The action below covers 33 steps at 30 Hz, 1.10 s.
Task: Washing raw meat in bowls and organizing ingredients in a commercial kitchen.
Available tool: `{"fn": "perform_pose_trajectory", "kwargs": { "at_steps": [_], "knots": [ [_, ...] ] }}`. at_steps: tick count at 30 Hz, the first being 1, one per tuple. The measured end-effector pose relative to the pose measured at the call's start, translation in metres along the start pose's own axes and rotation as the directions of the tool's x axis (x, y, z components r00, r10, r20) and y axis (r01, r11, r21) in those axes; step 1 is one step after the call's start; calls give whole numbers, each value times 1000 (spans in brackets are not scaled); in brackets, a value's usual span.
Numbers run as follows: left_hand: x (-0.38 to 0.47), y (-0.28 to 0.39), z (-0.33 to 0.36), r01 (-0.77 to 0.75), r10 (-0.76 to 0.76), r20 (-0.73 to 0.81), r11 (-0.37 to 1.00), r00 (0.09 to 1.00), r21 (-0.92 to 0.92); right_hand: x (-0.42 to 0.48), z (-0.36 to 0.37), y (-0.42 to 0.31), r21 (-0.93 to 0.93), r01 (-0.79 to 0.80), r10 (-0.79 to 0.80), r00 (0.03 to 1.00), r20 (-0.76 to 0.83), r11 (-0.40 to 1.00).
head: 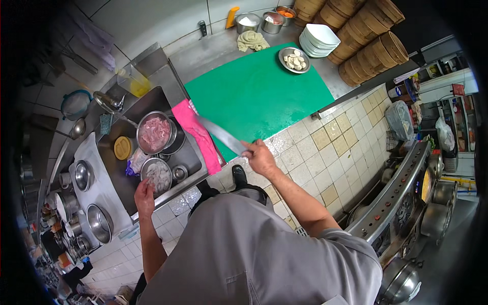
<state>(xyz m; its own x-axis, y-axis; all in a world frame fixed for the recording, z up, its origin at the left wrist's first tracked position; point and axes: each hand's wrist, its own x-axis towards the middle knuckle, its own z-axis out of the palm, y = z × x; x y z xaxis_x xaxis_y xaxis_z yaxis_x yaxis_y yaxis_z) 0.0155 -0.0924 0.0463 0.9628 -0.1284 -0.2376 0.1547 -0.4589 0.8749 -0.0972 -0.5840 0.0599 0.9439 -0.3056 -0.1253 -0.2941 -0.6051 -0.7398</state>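
Observation:
My right hand (262,157) grips a broad-bladed kitchen knife (221,134), its blade reaching over the near left edge of a green cutting board (244,95). The blade's far end lies by a bright pink cloth (196,133) at the sink's edge. My left hand (145,198) is at the near rim of a metal bowl (142,176) in the sink, fingertips over pale, translucent pieces of food (157,175). Whether they pinch a piece or the rim is unclear. Behind that bowl, a strainer or pan (172,127) holds raw pink meat (154,133).
The steel sink (118,190) is on the left, with a yellow-lidded tub (123,148) inside. A metal dish (281,61) of white pieces sits on the board's far right. Stacked white dishes (319,40) and bamboo steamers (373,59) stand beyond. A stove (389,202) lies to the right.

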Motion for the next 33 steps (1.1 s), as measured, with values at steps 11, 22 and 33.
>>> {"fn": "perform_pose_trajectory", "kwargs": {
  "at_steps": [11,22,33],
  "knots": [
    [-31,-22,-5,-16,15,6,995,1000,97,98,-106,120,-194,-226,82,826,-557,955],
    [-44,3,13,47,-39,-47,979,998,198,64,-53,44,-188,-3,-25,989,-148,982],
    [-65,-7,6,49,-32,-80,975,996,216,49,-40,26,-109,-51,20,962,-272,993]
  ]
}}
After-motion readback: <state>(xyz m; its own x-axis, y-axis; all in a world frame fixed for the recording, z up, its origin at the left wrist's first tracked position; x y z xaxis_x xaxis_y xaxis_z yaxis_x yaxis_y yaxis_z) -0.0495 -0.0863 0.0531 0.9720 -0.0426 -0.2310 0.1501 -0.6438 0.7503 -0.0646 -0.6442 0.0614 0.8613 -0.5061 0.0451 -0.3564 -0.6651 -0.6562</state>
